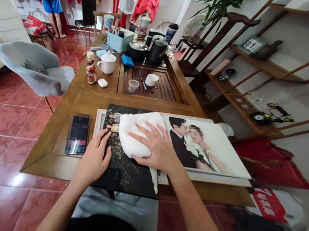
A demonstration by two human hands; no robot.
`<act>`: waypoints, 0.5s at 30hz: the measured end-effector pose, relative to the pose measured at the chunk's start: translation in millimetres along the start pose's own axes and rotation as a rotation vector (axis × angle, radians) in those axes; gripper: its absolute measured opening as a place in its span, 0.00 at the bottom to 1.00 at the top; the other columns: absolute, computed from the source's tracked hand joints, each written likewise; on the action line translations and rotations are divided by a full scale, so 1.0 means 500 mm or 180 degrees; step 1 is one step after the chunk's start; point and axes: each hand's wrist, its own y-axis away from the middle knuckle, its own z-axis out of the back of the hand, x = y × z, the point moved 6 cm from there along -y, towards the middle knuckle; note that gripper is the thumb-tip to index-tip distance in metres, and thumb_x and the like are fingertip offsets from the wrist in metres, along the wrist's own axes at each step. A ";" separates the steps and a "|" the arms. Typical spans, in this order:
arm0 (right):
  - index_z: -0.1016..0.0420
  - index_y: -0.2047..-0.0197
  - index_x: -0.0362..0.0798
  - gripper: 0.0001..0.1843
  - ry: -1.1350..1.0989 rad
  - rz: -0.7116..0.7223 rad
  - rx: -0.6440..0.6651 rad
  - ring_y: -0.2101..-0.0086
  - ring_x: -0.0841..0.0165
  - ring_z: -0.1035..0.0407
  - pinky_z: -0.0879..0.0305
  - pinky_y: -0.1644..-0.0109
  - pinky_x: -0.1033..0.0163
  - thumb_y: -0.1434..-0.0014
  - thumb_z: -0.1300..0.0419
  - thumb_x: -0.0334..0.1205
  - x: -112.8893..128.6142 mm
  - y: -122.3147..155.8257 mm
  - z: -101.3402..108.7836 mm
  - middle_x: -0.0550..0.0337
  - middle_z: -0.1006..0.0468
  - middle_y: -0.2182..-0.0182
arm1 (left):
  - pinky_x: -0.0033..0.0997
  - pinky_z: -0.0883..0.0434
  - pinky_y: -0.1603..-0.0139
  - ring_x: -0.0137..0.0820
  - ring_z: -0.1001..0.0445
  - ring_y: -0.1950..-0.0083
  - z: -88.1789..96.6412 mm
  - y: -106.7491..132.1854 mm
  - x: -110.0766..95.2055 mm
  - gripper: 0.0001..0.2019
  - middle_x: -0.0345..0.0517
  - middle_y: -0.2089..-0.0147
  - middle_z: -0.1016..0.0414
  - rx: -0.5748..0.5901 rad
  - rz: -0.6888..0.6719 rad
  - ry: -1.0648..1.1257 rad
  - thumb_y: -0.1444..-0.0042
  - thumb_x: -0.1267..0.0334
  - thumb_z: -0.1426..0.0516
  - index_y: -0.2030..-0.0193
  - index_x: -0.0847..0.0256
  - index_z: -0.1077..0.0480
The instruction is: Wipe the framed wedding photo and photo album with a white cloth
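My right hand (pixel 156 145) lies on a folded white cloth (pixel 130 133), its fingers spread over the top and its thumb along the near edge. Beneath the cloth is a dark photo panel (pixel 122 175) with figures and pale blossoms printed on it, partly covered. At the panel's left edge rests my left hand (pixel 94 158), open, fingertips touching the surface. A corner of the cloth trails down the panel's right side. To the right, a large wedding photo panel (pixel 227 144) shows a couple and lies on another panel. Left of my left hand is a phone (pixel 78 136).
On the wooden table (pixel 57 138) farther back stand a brown-labelled bottle (pixel 91 68), a white lidded mug (pixel 107 62), a small plastic cup (pixel 133 85) and a white cup (pixel 151 79). A grey chair (pixel 40 67) is left; shelves (pixel 267 65) are right. Two people stand behind.
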 end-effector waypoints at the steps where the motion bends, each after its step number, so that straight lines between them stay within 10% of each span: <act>1: 0.33 0.31 0.63 0.36 -0.0009 0.0043 -0.0004 0.31 0.46 0.48 0.60 0.29 0.34 0.42 0.35 0.56 0.008 0.006 0.000 0.57 0.36 0.30 | 0.54 0.41 0.26 0.44 0.45 0.24 0.000 0.000 0.000 0.24 0.58 0.25 0.45 0.0001 0.0010 -0.0004 0.29 0.63 0.53 0.28 0.60 0.43; 9: 0.35 0.30 0.64 0.46 -0.0057 0.0613 0.0055 0.31 0.43 0.49 0.63 0.30 0.33 0.52 0.33 0.59 0.098 0.113 0.000 0.57 0.39 0.29 | 0.56 0.41 0.26 0.45 0.45 0.23 -0.003 0.002 0.001 0.24 0.57 0.25 0.44 0.0000 0.0056 -0.0013 0.29 0.63 0.53 0.28 0.58 0.44; 15: 0.35 0.31 0.64 0.44 -0.0031 0.0532 0.0093 0.32 0.44 0.45 0.60 0.30 0.34 0.50 0.32 0.58 0.080 0.099 -0.001 0.57 0.37 0.30 | 0.56 0.40 0.27 0.46 0.45 0.23 -0.006 0.002 0.004 0.24 0.58 0.25 0.44 0.0004 -0.0017 -0.0033 0.29 0.64 0.53 0.28 0.58 0.45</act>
